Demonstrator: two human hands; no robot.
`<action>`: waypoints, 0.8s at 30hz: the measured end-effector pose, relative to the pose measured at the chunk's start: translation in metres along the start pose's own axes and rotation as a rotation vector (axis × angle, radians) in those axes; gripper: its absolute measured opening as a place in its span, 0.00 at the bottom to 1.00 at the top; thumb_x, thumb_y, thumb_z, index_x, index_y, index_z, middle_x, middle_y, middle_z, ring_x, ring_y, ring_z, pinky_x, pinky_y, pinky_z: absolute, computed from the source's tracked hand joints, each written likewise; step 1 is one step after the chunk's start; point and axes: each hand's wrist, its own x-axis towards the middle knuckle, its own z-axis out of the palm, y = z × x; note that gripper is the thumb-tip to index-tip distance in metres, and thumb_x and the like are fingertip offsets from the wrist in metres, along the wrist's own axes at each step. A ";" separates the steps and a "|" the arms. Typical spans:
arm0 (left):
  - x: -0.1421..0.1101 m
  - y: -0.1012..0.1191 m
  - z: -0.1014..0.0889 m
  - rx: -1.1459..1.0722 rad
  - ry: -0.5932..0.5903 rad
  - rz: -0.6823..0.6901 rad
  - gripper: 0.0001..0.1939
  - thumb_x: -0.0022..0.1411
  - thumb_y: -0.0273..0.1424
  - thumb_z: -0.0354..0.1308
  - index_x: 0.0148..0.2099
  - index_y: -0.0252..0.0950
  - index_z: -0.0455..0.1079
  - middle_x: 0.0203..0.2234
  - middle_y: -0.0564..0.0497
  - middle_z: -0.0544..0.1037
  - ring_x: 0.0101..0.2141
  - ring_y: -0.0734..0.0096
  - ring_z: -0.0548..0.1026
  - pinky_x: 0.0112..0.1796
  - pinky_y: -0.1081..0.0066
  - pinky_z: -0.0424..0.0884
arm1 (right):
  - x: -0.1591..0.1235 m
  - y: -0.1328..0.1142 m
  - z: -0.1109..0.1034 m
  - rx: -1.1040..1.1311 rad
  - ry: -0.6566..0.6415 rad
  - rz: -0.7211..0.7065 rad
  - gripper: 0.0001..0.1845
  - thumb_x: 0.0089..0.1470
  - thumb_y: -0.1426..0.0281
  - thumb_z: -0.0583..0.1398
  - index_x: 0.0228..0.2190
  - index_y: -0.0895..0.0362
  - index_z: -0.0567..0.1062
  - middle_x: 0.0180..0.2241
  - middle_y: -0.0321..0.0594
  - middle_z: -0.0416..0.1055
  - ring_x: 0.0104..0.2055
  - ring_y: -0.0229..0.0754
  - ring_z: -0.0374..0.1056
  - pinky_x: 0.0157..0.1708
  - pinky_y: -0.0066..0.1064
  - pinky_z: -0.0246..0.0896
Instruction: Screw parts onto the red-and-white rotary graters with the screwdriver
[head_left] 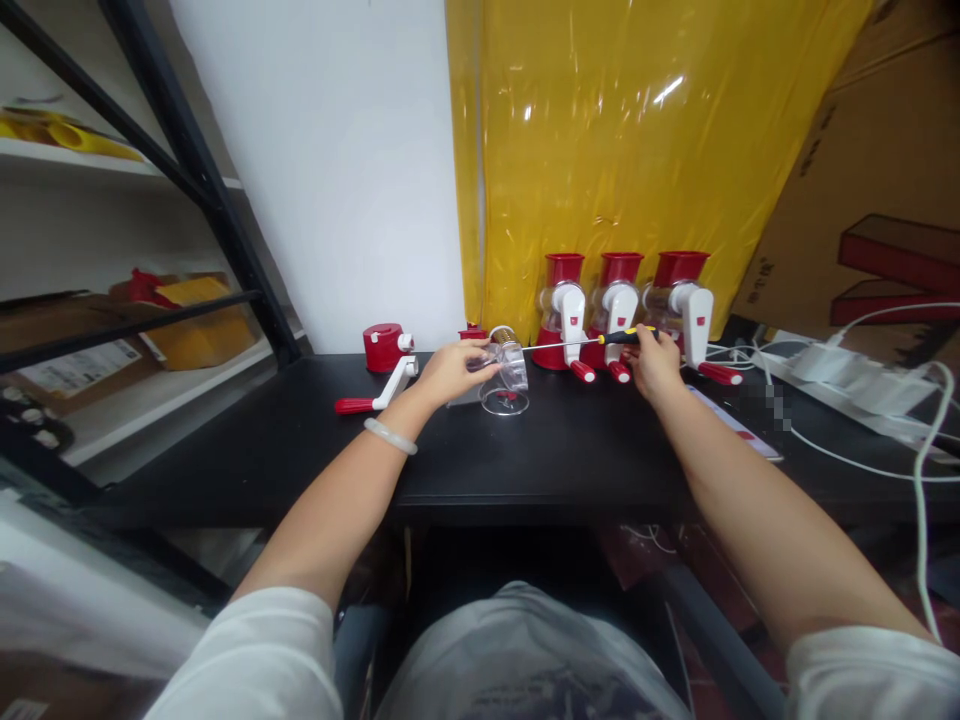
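Observation:
My left hand (459,371), closed, grips a clear plastic grinder body (514,367) that lies sideways over the black table (525,470). A round transparent rim (504,404) shows just below it. In my right hand (658,366) is a screwdriver (622,337) with a black and yellow handle. Its long thin shaft points left, and the tip meets or overlaps the clear body; contact cannot be made out. Left of my left hand are a red round part (384,346) and a white crank with a red grip (375,402). Another red piece (472,332) is partly hidden behind my fingers.
Three red and white rotary grinders (619,305) stand along the back, close to my right hand. A phone (735,422), white cables and a power strip (847,375) occupy the right side. At left rises a dark-framed shelf (202,200) with boxes.

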 end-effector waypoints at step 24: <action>0.000 -0.001 0.001 -0.012 0.012 0.006 0.08 0.69 0.37 0.72 0.45 0.39 0.85 0.60 0.40 0.84 0.62 0.49 0.81 0.63 0.49 0.76 | -0.007 -0.007 0.008 0.034 0.068 0.047 0.16 0.56 0.68 0.72 0.33 0.53 0.69 0.29 0.33 0.73 0.29 0.33 0.74 0.25 0.18 0.69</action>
